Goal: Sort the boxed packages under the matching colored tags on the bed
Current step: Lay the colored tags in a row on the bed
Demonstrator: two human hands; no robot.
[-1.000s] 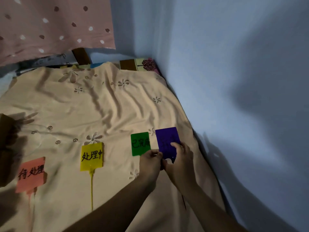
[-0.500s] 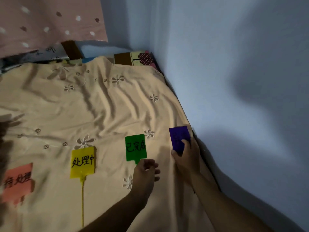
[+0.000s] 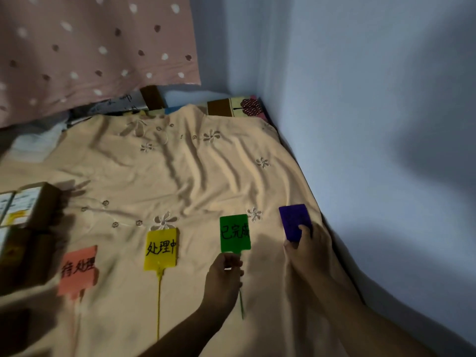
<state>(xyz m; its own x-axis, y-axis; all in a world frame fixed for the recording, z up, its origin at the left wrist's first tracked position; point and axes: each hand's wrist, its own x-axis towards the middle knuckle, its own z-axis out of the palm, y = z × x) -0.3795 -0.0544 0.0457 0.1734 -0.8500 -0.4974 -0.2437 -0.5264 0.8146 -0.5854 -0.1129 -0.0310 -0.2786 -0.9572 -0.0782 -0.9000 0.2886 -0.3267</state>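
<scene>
1. Right hand [image 3: 307, 249] pinches the purple tag [image 3: 294, 221] at the bed's [image 3: 180, 176] right edge.
2. Left hand [image 3: 225, 275] fingers grip the green tag [image 3: 234, 233] stem.
3. Boxed packages [image 3: 23, 228] sit at the left edge.

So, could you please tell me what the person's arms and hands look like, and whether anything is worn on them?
Both forearms are bare as far as the frame shows. No sleeves, gloves, rings, watch or bracelets are visible on the left hand or the right hand, though the lighting is dim.

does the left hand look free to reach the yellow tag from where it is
Probably yes: the left hand sits just right of the yellow tag with only bare sheet between them, though its fingers pinch the green tag at the stem.
</scene>
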